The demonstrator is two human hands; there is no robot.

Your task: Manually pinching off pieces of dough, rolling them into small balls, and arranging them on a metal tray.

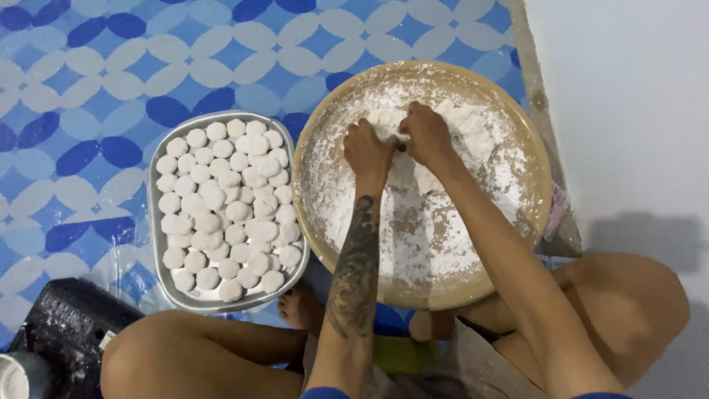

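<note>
Both hands are down in a wide tan round tray [509, 244] dusted with white flour. My left hand [367, 150] and my right hand [426, 136] press side by side into a lump of white dough [473, 133] at the tray's far side, fingers curled into it. Left of that tray stands a rectangular metal tray [164, 277] packed with several small white dough balls [221, 199]. My left forearm carries a dark tattoo.
A blue and white patterned mat [111, 89] covers the floor. A black flour-dusted device [66, 325] sits at the lower left beside my knee. A white wall [628, 111] runs along the right. My bare knees and a foot frame the near edge.
</note>
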